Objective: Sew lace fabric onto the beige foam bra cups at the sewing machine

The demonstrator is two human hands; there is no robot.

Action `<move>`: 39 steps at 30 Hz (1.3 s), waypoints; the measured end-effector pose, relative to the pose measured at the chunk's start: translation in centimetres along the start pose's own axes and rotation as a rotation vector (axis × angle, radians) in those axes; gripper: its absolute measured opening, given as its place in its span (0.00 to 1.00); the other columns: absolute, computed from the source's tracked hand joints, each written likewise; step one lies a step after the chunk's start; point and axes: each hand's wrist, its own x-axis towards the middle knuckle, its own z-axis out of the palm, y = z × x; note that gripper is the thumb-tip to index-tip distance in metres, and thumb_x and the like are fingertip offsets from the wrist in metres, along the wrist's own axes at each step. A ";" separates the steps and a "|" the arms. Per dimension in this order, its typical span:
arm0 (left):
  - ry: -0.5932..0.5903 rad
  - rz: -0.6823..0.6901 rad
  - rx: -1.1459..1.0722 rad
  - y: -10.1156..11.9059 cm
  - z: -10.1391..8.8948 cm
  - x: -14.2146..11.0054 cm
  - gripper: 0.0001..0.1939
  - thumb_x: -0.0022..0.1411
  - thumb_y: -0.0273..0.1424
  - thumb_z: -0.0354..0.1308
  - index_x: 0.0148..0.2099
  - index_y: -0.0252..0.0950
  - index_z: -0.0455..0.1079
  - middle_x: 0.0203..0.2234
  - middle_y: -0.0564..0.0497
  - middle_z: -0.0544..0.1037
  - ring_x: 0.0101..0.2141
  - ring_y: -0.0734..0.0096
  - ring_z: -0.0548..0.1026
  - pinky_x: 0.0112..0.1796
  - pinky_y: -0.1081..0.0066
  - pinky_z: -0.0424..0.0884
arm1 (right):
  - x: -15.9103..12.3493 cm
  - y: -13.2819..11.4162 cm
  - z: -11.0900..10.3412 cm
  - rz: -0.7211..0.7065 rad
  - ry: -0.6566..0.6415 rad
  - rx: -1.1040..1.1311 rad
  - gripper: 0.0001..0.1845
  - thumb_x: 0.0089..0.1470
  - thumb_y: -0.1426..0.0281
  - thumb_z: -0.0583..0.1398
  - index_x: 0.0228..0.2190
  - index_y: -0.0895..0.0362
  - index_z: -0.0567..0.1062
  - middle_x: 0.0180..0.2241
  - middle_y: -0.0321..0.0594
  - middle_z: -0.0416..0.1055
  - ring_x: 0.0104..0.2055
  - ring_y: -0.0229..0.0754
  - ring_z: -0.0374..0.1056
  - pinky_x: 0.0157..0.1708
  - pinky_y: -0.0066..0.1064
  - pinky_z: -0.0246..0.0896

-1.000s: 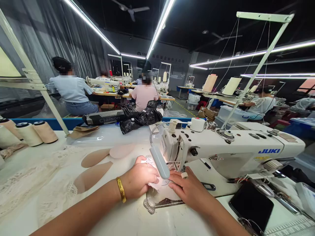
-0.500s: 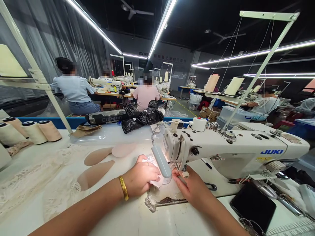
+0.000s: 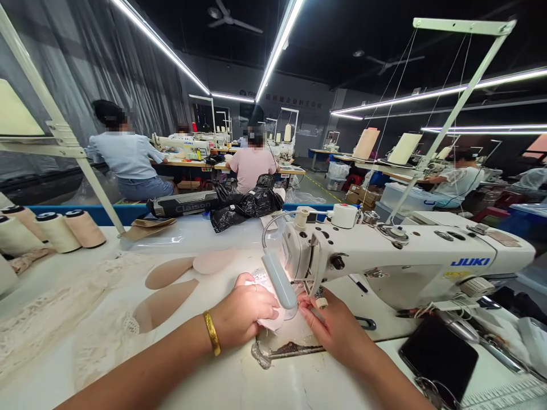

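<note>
A pale pink fabric piece with lace (image 3: 270,323) lies on the bed of a white JUKI sewing machine (image 3: 410,242), just left of the needle area. My left hand (image 3: 244,310), with a gold bangle at the wrist, has its fingers curled over this piece and grips it. On the other side of the needle area, my right hand (image 3: 337,327) has thumb and fingers pinched together close to the presser foot. What sits between those fingertips is too small to make out. A grey lamp head (image 3: 280,282) hides part of the fabric and the needle.
Beige oval cut pieces (image 3: 166,304) and cream lace (image 3: 40,319) lie on the left. Thread cones (image 3: 85,229) stand behind them. A black plastic bag (image 3: 248,205) is at the back. A phone (image 3: 440,359) and scissors (image 3: 498,347) lie right. Several people work at machines beyond.
The fabric piece has shifted slightly under my left hand, showing a little more of its pink surface. My right hand stays almost in place by the presser foot.
</note>
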 end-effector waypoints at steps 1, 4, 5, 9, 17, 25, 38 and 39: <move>0.001 0.005 0.000 0.0 0.0 0.0 0.18 0.62 0.22 0.58 0.47 0.49 0.79 0.53 0.54 0.82 0.55 0.55 0.76 0.58 0.50 0.57 | 0.0 0.0 0.0 0.001 0.000 -0.005 0.16 0.71 0.69 0.50 0.36 0.55 0.77 0.43 0.48 0.78 0.45 0.53 0.74 0.45 0.45 0.72; 0.006 0.020 0.009 -0.1 0.0 -0.1 0.18 0.60 0.20 0.58 0.46 0.47 0.78 0.53 0.56 0.82 0.53 0.56 0.77 0.56 0.51 0.58 | -0.2 0.0 0.0 0.015 -0.017 -0.005 0.16 0.71 0.68 0.50 0.38 0.55 0.76 0.42 0.47 0.79 0.44 0.53 0.75 0.44 0.45 0.72; 0.008 0.018 0.011 -0.1 0.1 -0.1 0.19 0.59 0.20 0.59 0.46 0.47 0.78 0.53 0.56 0.82 0.53 0.57 0.77 0.55 0.51 0.58 | -0.2 0.1 0.0 0.021 -0.025 0.001 0.16 0.71 0.67 0.50 0.38 0.55 0.76 0.42 0.47 0.79 0.44 0.53 0.75 0.44 0.45 0.72; 0.013 -0.013 0.011 0.1 0.1 -0.2 0.23 0.55 0.18 0.60 0.49 0.48 0.76 0.53 0.57 0.82 0.51 0.57 0.78 0.54 0.50 0.57 | -0.5 0.6 0.5 0.034 -0.031 0.015 0.15 0.71 0.65 0.50 0.42 0.55 0.76 0.44 0.48 0.79 0.46 0.55 0.75 0.44 0.46 0.72; 0.050 0.021 0.051 0.8 0.4 -0.9 0.12 0.65 0.29 0.62 0.50 0.44 0.74 0.53 0.51 0.82 0.50 0.53 0.77 0.55 0.47 0.57 | -0.8 0.6 0.6 0.023 -0.121 0.019 0.13 0.72 0.66 0.50 0.46 0.53 0.74 0.40 0.44 0.77 0.42 0.52 0.74 0.40 0.41 0.68; 0.043 0.090 0.191 3.5 0.3 -1.4 0.08 0.67 0.34 0.65 0.36 0.39 0.70 0.35 0.55 0.81 0.34 0.62 0.75 0.47 0.51 0.62 | -0.9 -0.8 0.3 -0.088 -0.322 0.082 0.10 0.70 0.71 0.55 0.41 0.49 0.77 0.39 0.38 0.72 0.41 0.45 0.70 0.41 0.36 0.63; 0.115 0.036 0.155 2.0 1.0 -0.3 0.04 0.66 0.29 0.62 0.36 0.37 0.72 0.36 0.54 0.81 0.41 0.59 0.78 0.53 0.51 0.57 | -0.4 -0.3 1.5 -0.007 -0.255 0.003 0.15 0.70 0.72 0.51 0.44 0.52 0.77 0.38 0.42 0.72 0.40 0.48 0.69 0.40 0.38 0.65; 0.107 0.022 0.151 1.8 0.9 -0.2 0.02 0.67 0.30 0.62 0.38 0.38 0.73 0.37 0.54 0.81 0.42 0.58 0.78 0.54 0.51 0.56 | -0.4 -0.3 1.7 0.000 -0.243 -0.002 0.15 0.70 0.72 0.51 0.45 0.52 0.77 0.39 0.43 0.72 0.40 0.49 0.69 0.40 0.38 0.65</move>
